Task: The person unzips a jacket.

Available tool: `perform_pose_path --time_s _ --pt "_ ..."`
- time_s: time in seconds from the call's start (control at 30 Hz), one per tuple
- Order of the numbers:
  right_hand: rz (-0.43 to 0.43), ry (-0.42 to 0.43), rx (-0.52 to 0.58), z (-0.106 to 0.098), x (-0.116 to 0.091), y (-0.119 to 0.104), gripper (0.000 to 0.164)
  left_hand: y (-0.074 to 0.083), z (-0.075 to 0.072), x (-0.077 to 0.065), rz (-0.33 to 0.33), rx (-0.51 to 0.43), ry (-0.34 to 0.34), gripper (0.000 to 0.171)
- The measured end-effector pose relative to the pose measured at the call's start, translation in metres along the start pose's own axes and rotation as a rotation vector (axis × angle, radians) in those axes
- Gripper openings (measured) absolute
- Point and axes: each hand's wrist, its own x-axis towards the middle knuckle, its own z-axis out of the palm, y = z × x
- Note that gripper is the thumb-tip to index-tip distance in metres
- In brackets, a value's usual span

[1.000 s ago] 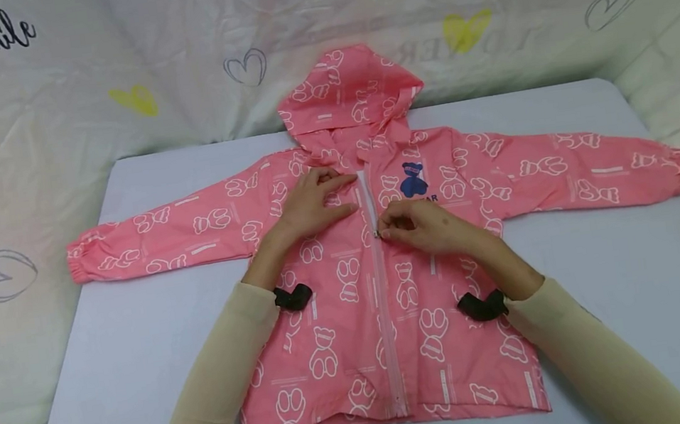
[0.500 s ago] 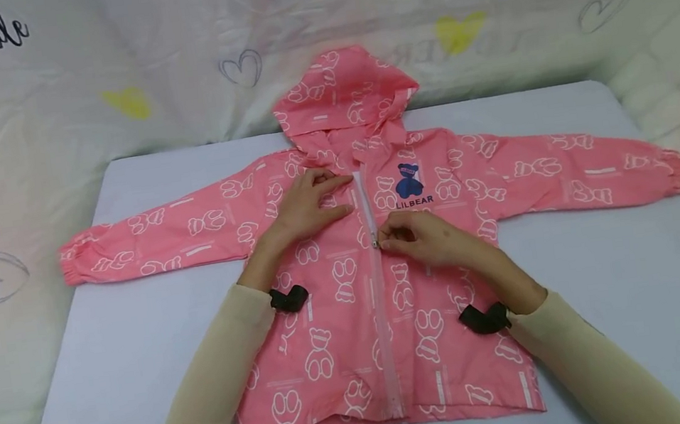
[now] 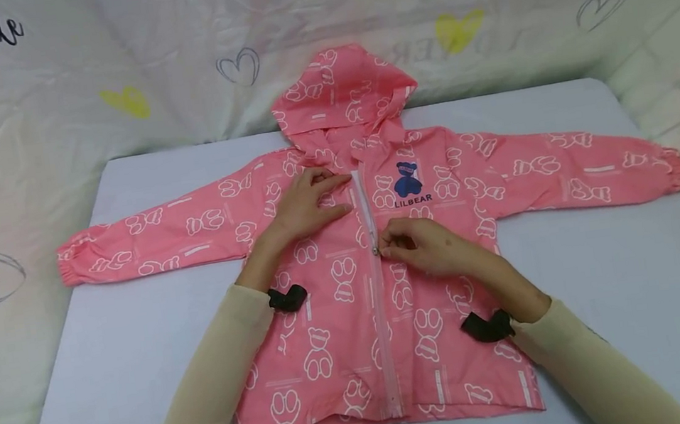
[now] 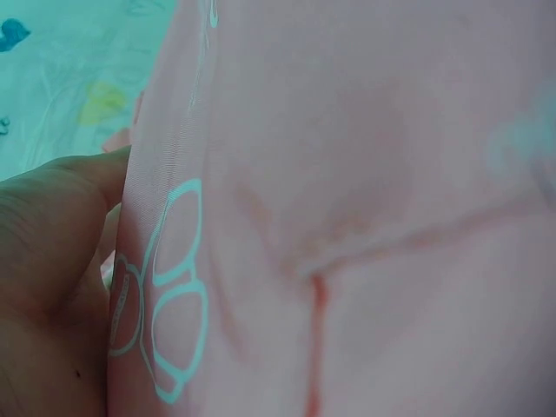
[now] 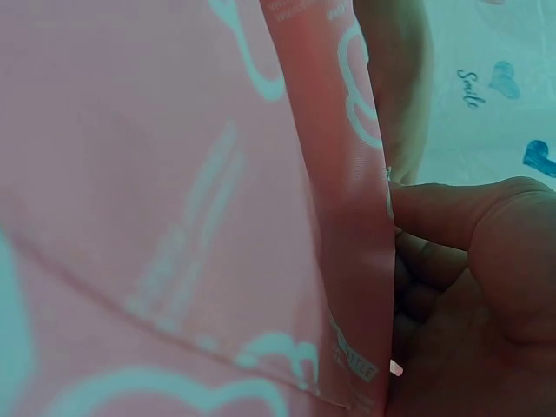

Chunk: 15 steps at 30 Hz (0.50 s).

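Observation:
A pink hooded jacket with white bear outlines lies spread front up, sleeves stretched out to both sides. Down its middle runs a pale zipper; its strip looks whiter above the small metal zipper pull. My right hand pinches that pull between thumb and curled fingers at chest height. My left hand rests on the jacket's left front, fingertips by the zipper's top end and thumb reaching toward the strip. In the left wrist view, jacket fabric covers most of the picture and hides the fingertips.
Beneath the jacket is a table with a white top. The hood reaches past its back edge against a pale curtain printed with hearts and "Smile". Each wrist wears a small black device, such as the right wrist device.
My right hand has drawn the zipper pull a little way down toward the hem, uncovering the "LILBEAR" print. The left hand stays in place on the jacket. The head view has shifted slightly.

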Motion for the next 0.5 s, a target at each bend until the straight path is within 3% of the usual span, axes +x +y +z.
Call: perform_pose_path --time_s 0.5 --pt "-0.029 -0.013 -0.011 0.005 -0.011 -0.001 0.005 0.002 -0.001 0.001 -0.012 -0.004 -0.001 0.062"
